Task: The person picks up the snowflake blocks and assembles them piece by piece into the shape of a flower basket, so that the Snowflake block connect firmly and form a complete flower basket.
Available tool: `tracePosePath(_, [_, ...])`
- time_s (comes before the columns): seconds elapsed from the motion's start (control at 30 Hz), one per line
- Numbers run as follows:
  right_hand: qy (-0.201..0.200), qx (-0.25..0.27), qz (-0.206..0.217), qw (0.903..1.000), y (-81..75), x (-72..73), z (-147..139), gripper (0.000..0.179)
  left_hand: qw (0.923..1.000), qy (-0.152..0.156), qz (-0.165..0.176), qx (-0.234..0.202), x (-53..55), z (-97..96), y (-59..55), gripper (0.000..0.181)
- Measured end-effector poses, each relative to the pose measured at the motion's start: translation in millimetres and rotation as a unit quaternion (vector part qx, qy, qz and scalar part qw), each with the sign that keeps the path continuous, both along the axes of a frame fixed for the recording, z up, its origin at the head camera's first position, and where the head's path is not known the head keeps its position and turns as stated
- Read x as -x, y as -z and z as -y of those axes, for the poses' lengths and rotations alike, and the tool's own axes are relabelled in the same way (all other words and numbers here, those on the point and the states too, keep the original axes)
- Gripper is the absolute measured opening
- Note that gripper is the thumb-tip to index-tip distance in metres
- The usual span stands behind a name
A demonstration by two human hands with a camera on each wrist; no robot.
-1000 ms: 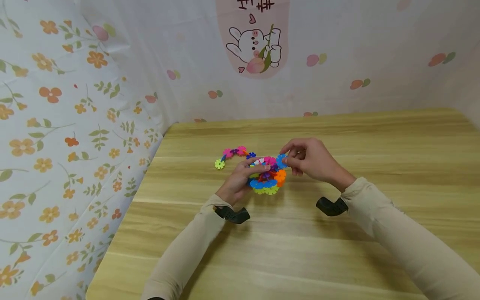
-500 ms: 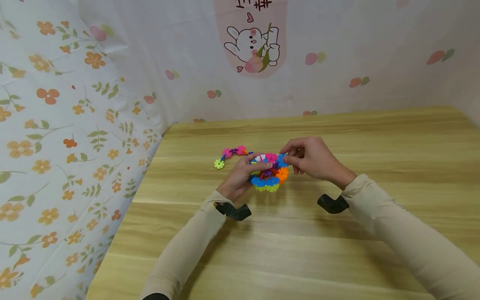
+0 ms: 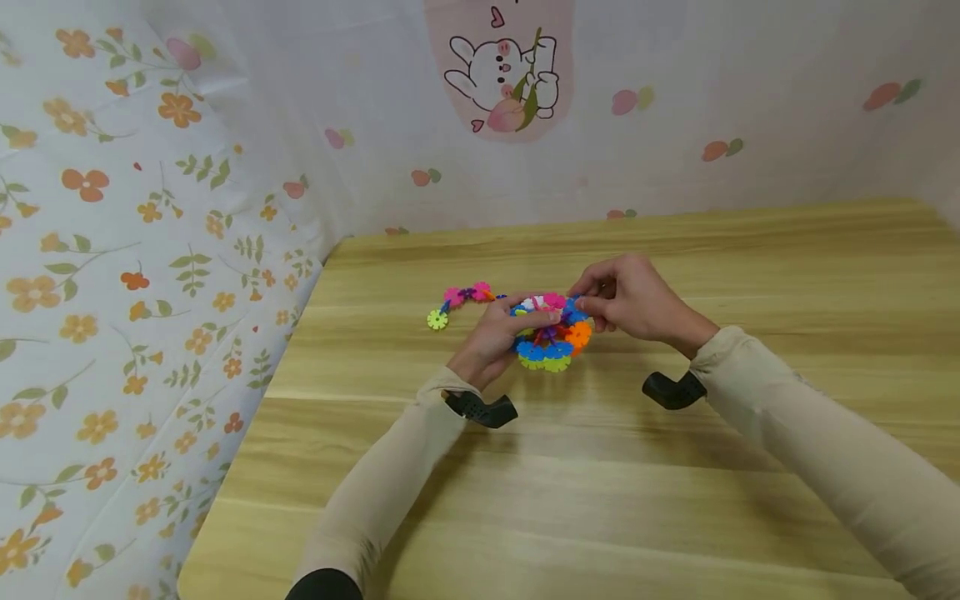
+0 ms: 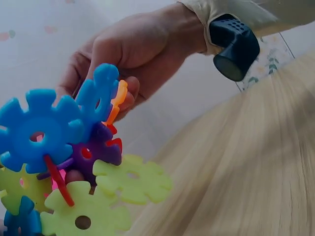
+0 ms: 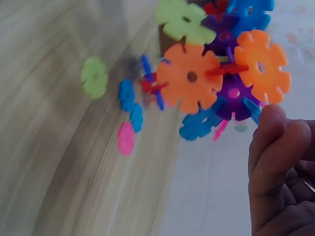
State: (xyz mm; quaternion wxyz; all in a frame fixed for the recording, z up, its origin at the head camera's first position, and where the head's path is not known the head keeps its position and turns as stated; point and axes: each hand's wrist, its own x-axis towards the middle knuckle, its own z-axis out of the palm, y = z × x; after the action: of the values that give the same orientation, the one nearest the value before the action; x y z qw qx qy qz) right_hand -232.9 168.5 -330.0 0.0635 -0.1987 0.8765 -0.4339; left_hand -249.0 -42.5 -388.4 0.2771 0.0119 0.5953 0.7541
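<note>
My left hand (image 3: 492, 335) grips a rounded cluster of interlocking plastic snowflake discs (image 3: 546, 350), with its thumb lying across the front. The cluster mixes blue, yellow-green, orange, pink, white, purple and red discs. At its right upper side my right hand (image 3: 637, 302) pinches a blue disc (image 3: 575, 312) between thumb and fingertips. This disc touches the cluster; whether its slot is engaged cannot be told. Close up in the left wrist view is another blue disc (image 4: 54, 120) with purple and yellow-green ones. Two orange discs (image 5: 179, 64) joined by a red one face the right wrist view.
A curved chain of discs (image 3: 452, 297), ending in a yellow-green one, lies on the wooden table (image 3: 585, 500) beyond the left hand. Its right end is partly hidden. Behind the table hangs a printed cloth (image 3: 652, 67); a floral cloth (image 3: 112, 292) lines the left side.
Both hands and the cluster have shifted a little right and farther off together. The right hand keeps its pinch on the blue disc. The chain stays put while the head view tilts slightly.
</note>
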Motion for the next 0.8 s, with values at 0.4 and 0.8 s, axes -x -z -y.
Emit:
tracePosePath(0.4, [0.033,0.046,0.071,0.9959,33.3,20.1,6.0,0.027,0.9966,-0.065,-0.003,0.049,12.8,26.1,10.8,0.070])
tracePosePath(0.8, [-0.057,-0.196,-0.016,0.9788,61.8,19.8,37.8,0.013,0.9950,-0.080,-0.024,0.055,20.1,55.0,1.6,0.044])
